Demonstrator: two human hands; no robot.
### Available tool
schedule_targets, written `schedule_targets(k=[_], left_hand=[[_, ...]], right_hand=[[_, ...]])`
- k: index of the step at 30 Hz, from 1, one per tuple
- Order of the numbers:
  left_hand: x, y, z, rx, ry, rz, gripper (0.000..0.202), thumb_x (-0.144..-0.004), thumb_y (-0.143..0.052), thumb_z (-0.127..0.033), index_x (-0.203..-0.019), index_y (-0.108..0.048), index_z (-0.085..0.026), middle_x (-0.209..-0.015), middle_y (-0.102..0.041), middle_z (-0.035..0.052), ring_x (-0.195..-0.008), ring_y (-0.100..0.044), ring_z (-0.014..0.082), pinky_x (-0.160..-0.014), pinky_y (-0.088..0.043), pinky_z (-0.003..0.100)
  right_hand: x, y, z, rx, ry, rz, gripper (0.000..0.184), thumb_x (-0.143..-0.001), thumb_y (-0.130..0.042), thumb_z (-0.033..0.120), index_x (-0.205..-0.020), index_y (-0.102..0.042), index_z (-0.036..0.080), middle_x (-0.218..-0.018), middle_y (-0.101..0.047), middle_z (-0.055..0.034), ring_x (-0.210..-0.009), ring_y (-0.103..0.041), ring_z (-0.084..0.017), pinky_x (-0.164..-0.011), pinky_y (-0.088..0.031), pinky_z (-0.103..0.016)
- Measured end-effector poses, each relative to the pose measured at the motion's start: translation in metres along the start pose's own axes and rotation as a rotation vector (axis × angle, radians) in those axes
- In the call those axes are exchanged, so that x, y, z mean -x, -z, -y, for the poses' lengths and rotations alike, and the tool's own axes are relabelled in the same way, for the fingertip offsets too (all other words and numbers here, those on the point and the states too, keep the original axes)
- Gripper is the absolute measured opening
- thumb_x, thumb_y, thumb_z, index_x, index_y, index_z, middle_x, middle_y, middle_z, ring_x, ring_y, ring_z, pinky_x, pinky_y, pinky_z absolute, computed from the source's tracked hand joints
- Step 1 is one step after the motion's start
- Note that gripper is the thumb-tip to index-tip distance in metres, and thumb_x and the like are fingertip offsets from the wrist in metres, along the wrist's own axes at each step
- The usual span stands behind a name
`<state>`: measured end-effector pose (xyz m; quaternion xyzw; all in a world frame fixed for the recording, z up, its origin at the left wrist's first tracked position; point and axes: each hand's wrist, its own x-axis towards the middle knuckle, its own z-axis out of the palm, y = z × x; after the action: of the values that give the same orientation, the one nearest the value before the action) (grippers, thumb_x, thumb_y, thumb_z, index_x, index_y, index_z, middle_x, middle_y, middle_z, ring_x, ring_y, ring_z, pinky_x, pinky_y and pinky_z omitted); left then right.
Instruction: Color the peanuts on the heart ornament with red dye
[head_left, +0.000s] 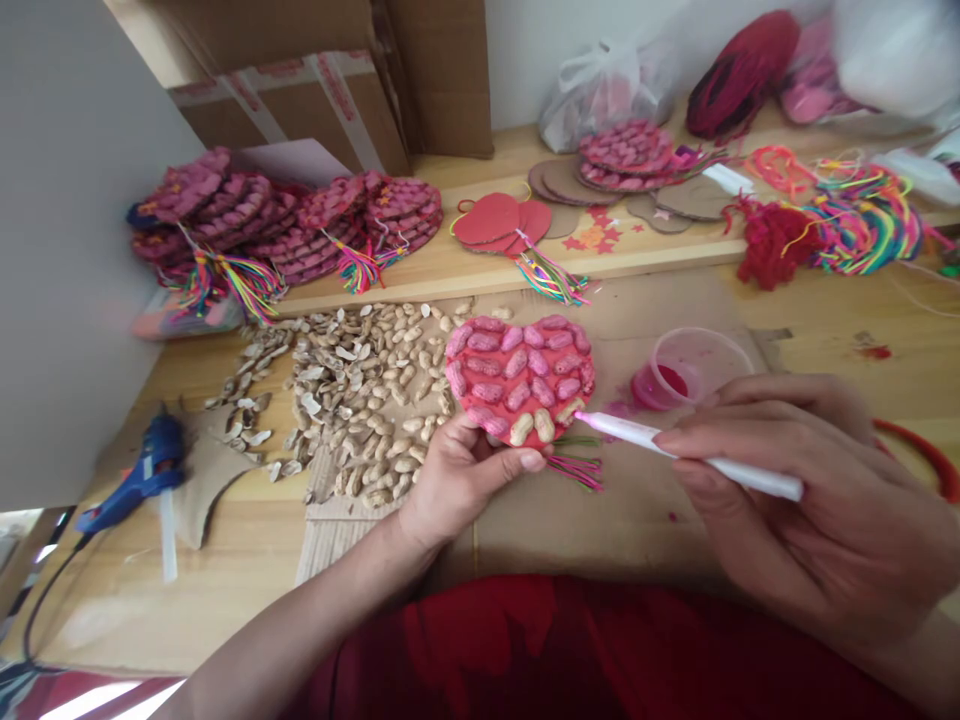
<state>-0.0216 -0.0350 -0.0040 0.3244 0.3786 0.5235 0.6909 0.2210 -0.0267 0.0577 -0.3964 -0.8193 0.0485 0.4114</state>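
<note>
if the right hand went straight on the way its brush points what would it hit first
Likely the unpainted peanuts low on the heart, which the left hand holds; the brush tip looks almost there, depth unclear.

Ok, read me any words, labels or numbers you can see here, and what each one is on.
None can be read.
The tape on the box bears reddish print, too blurred to read.
The heart, pen, cup and glue gun show no text.
</note>
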Motion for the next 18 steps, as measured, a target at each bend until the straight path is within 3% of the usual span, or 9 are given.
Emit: schedule_targets(k=[7, 13, 18], left_hand=[[-0.0006, 0.0007, -0.0001, 0.023, 0.02, -0.004, 0.024, -0.072, -0.09, -0.013, -0.089, -0.075, -0.018, -0.084, -0.079, -0.0012, -0.076, -0.073, 0.0093, -0.075, -0.059, 0.018], [-0.0007, -0.0007, -0.0013, 0.028, 0.065, -0.053, 0.028, -0.068, -0.093, -0.017, -0.087, -0.073, -0.016, -0.079, -0.077, 0.0002, -0.072, -0.073, 0.0113, -0.074, -0.06, 0.022], [0.0001, -0.0005, -0.002, 0.029, 0.077, -0.071, 0.031, -0.066, -0.095, -0.019, -0.088, -0.072, -0.016, -0.08, -0.077, 0.0009, -0.072, -0.073, 0.0123, -0.072, -0.06, 0.022]], right_hand=[[0.0, -0.0007, 0.003, -0.048, -0.007, 0.04, 0.022, -0.086, -0.068, 0.016, -0.106, -0.068, 0.027, -0.087, -0.074, 0.0007, -0.089, -0.065, -0.021, -0.088, -0.053, -0.042], [0.0001, -0.0014, -0.0012, -0.037, -0.067, -0.01, 0.021, -0.086, -0.069, 0.016, -0.104, -0.069, 0.028, -0.087, -0.072, 0.0011, -0.086, -0.065, -0.019, -0.086, -0.053, -0.04], [-0.0002, -0.0009, -0.0044, -0.08, -0.015, 0.008, 0.024, -0.083, -0.071, 0.015, -0.105, -0.069, 0.025, -0.088, -0.073, 0.0, -0.087, -0.065, -0.02, -0.084, -0.053, -0.04]])
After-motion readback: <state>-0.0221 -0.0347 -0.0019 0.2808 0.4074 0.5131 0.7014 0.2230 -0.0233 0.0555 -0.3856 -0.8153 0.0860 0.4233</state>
